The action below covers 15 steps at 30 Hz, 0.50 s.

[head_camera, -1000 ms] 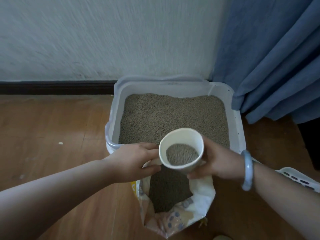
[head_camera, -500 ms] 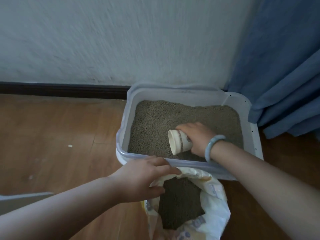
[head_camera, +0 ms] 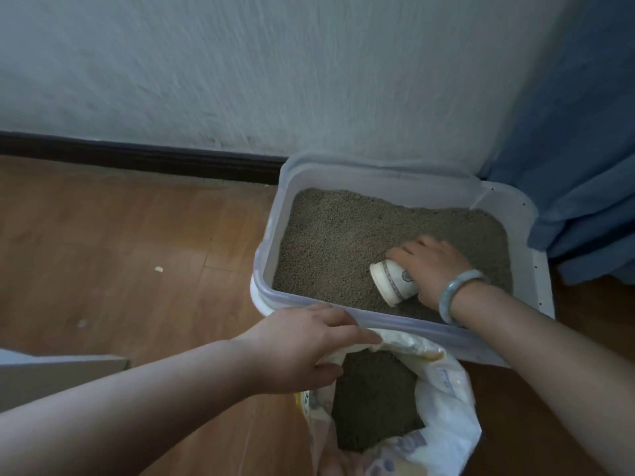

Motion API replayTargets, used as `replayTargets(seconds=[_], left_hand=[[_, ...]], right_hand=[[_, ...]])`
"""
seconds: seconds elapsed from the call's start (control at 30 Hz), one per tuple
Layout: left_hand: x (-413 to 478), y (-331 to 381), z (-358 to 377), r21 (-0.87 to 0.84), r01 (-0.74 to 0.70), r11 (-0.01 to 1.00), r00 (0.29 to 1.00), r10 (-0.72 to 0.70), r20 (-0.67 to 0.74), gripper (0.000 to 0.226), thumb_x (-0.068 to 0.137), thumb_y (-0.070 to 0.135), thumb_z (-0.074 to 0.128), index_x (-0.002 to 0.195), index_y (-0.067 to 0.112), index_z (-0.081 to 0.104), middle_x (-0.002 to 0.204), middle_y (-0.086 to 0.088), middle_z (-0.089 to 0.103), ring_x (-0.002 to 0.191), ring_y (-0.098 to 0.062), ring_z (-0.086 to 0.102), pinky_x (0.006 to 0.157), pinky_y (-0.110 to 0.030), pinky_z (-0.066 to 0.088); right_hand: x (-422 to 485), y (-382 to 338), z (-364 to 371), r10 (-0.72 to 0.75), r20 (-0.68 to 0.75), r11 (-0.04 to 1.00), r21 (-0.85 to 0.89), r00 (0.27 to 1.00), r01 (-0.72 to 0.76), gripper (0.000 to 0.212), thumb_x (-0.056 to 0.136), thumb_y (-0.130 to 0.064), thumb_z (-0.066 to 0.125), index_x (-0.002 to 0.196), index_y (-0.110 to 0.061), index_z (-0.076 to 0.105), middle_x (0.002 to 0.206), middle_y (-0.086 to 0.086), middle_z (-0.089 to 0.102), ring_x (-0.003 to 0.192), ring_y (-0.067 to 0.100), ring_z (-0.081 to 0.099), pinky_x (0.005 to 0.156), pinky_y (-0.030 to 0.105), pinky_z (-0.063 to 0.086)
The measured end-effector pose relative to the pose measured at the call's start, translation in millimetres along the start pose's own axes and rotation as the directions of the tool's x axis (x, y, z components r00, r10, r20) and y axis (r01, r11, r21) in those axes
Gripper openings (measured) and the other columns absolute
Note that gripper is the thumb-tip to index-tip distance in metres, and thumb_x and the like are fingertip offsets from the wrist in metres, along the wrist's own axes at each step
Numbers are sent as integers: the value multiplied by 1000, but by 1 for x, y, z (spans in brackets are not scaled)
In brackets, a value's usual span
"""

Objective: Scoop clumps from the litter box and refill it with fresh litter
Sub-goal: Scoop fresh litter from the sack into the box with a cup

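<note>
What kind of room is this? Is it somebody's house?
Probably a corner of a room in a home: a wooden floor, a blue curtain hanging beside a white wall, and a cat's litter box on the floor by that wall.

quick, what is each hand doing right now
Left hand: grips the rim of the open white printed plastic litter bag.
Right hand: holds the white paper cup, tipped over inside the pale plastic litter box.

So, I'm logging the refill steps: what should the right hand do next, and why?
Probably lift the cup and dip it into the bag: the right hand holds it tipped over the litter in the box, and the left hand holds the bag's mouth open.
</note>
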<state>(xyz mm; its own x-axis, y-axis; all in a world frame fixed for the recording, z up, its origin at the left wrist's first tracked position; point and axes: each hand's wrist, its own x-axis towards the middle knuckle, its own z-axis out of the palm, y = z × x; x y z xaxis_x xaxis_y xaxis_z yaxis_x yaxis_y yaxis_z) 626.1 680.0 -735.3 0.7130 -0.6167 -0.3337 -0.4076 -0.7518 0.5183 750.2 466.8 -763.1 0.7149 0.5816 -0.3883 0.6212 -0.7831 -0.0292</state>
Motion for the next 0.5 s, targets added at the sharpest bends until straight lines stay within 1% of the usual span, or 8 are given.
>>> replayTargets(seconds=[0.1, 0.17, 0.23, 0.3, 0.37, 0.43, 0.5], left_hand=[[0, 0, -1, -5, 1, 1000, 1000, -1, -1, 60, 84, 33, 56, 139, 42, 34, 132, 9, 48, 122, -13, 46, 94, -39, 46], [0, 0, -1, -2, -3, 1000, 1000, 3, 1, 60, 84, 33, 56, 139, 43, 33, 132, 9, 48, 122, -13, 46, 94, -39, 46], [0, 0, -1, 1, -8, 1000, 1000, 8, -2, 60, 84, 33, 56, 139, 42, 34, 132, 8, 49, 121, -13, 46, 93, -39, 46], [0, 1, -2, -6, -6, 1000, 1000, 6, -7, 60, 84, 33, 56, 139, 41, 35, 131, 7, 49, 121, -14, 47, 93, -38, 46], [-1, 1, -2, -10, -7, 1000, 1000, 7, -11, 60, 84, 32, 57, 139, 41, 36, 131, 7, 50, 121, -14, 46, 94, -38, 46], [-1, 0, -2, -12, -9, 1000, 1000, 9, -13, 60, 84, 32, 57, 139, 41, 36, 130, 8, 49, 121, -13, 46, 94, -37, 45], [-1, 0, -1, -16, -8, 1000, 1000, 8, -14, 60, 84, 31, 58, 139, 41, 36, 130, 8, 49, 121, -12, 45, 94, -37, 45]], right_hand=[[-3, 3, 3, 63, 60, 998, -1, 996, -63, 43, 92, -14, 44, 133, -26, 36, 135, 0, 43, 123, 25, 35, 96, 35, 31], [1, -4, 2, 33, 55, 999, 0, 998, -33, 40, 92, -16, 44, 131, -25, 38, 133, 1, 44, 122, 26, 35, 96, 36, 31], [6, -14, -1, -39, 26, 999, 32, 999, 38, 40, 92, -18, 46, 131, -26, 40, 132, 0, 46, 120, 26, 36, 95, 36, 32], [11, -21, -5, -102, -11, 989, 105, 995, 103, 51, 86, -14, 53, 133, -30, 40, 132, -3, 44, 119, 24, 36, 96, 35, 32], [13, -20, -6, -120, -33, 979, 163, 992, 124, 61, 81, -10, 58, 134, -33, 38, 133, -7, 43, 119, 22, 36, 98, 34, 32], [13, -12, -5, -74, -30, 976, 204, 997, 79, 66, 79, -10, 62, 135, -34, 36, 135, -8, 43, 120, 22, 36, 100, 35, 34], [12, 0, -6, 59, -49, 964, 260, 997, -44, 67, 76, -17, 70, 132, -31, 37, 133, -5, 46, 119, 23, 40, 97, 38, 37]])
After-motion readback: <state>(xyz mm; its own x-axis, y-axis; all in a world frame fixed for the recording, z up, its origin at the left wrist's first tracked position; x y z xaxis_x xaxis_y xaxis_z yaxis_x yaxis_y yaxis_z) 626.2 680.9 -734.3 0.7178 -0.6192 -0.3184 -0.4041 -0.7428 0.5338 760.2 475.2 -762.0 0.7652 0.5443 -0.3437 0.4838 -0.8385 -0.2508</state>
